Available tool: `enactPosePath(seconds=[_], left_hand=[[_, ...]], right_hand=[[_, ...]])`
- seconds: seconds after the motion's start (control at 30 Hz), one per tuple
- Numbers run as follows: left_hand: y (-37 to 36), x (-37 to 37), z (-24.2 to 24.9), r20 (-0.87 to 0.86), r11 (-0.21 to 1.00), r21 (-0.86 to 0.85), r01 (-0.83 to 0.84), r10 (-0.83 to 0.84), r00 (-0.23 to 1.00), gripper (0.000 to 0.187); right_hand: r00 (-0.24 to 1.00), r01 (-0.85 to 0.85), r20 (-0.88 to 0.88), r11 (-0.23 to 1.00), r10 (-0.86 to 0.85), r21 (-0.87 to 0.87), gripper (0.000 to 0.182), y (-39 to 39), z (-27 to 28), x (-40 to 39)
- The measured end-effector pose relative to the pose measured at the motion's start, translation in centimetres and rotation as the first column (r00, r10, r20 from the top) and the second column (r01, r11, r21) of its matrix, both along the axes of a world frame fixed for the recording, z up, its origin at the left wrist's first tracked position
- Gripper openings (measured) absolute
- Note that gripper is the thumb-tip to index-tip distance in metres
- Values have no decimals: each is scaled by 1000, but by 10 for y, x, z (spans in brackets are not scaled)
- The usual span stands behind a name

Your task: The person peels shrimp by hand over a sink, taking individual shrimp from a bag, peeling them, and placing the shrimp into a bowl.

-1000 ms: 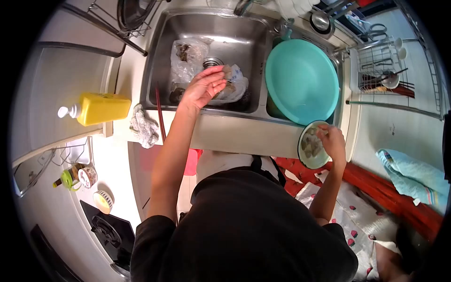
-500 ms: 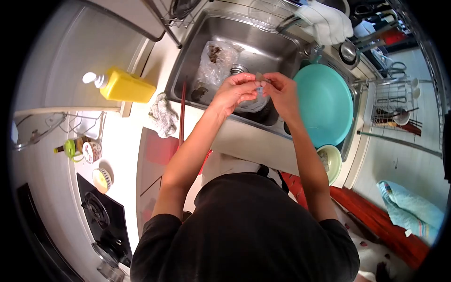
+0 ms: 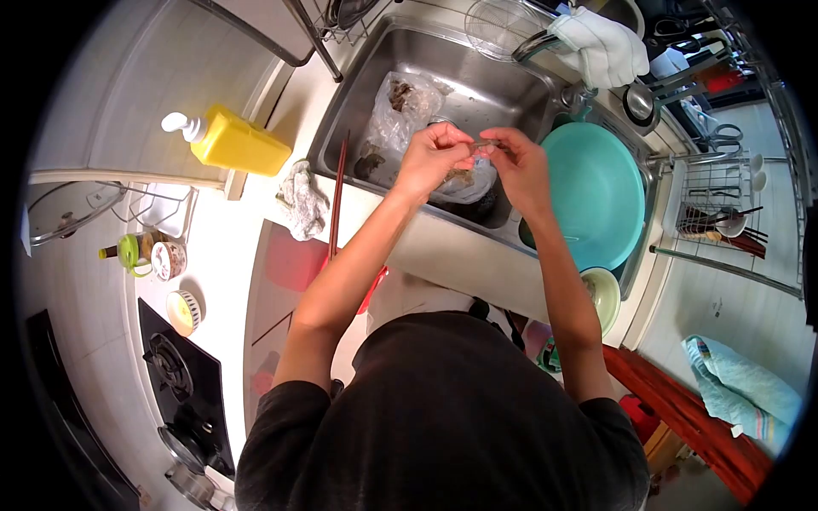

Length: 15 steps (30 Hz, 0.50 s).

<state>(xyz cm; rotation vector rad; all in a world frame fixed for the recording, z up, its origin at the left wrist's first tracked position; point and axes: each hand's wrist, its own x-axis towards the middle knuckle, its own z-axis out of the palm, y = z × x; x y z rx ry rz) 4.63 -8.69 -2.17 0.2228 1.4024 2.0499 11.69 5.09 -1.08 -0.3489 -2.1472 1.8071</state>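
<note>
Over the steel sink [image 3: 503, 77], my left hand [image 3: 433, 162] and my right hand [image 3: 520, 169] meet fingertip to fingertip. Both pinch a small greyish, shrimp-like piece [image 3: 485, 144], mostly hidden by the fingers. Just below them, a clear plastic bag [image 3: 479, 183] with brownish contents sits at the sink's near side. Another crumpled clear bag [image 3: 388, 123] with dark brown bits lies on the left of the sink floor. To the right of my right hand stands a large turquoise basin [image 3: 596, 196]. A pale green bowl [image 3: 607, 302] is partly covered by my right forearm.
Reddish-brown chopsticks [image 3: 339, 196] jut over the sink's left front edge, beside a wet cloth [image 3: 303, 202]. A yellow pump bottle [image 3: 243, 140] stands on the left. The faucet, draped with a white cloth [image 3: 601, 47], is at the back right. A gas hob [image 3: 183, 375] is lower left.
The camera view has shifted slightly. My fingertips have drawn a little apart, and the small piece now lies more sideways between them. Both hands still pinch it.
</note>
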Motion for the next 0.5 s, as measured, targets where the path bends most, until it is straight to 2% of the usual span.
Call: enactPosePath(seconds=[0.03,0.1,0.13,0.2,0.27,0.3,0.33,0.37,0.4,0.43,0.47,0.5], left_hand=[[1,0,-4,-3,1000,-1,1,-1,1000,6],[3,-1,-6,-305,994,-110,-12,-22,952,8],[4,1,-2,-307,993,-113,-17,-19,951,8],[3,4,10,-478,956,-269,-118,-26,878,14],[2,7,12,-604,897,-418,-146,-154,782,17],[0,8,18,-640,862,-461,-212,-157,752,18],[1,9,18,-683,818,-503,-278,-180,708,21],[1,9,17,-686,791,-527,-310,-182,704,22],[1,4,10,-666,835,-465,-293,-112,737,21],[2,1,0,-642,883,-387,-265,-52,765,22],[1,-1,0,-643,871,-391,-297,-28,765,22],[2,-2,2,-438,919,-352,-175,4,899,21]], right_hand=[[1000,1,-3,1000,-1,-1,19,1,-1,0],[999,27,18,998,-28,57,19,2,-7,0],[1000,23,16,998,-24,54,19,4,-9,2],[995,15,90,952,-45,307,19,3,-9,3],[1000,-18,5,878,18,479,19,-7,11,6],[990,-43,-93,849,108,527,20,-2,-1,4],[991,-77,-56,867,120,492,20,-4,3,2],[986,-137,-20,882,163,452,21,-8,11,1],[994,-112,34,891,108,441,21,-5,5,-1],[987,-128,-50,942,151,310,19,-5,1,-3],[994,-103,3,965,105,241,17,-4,1,-3],[992,-127,5,963,129,239,17,-2,0,-6]])
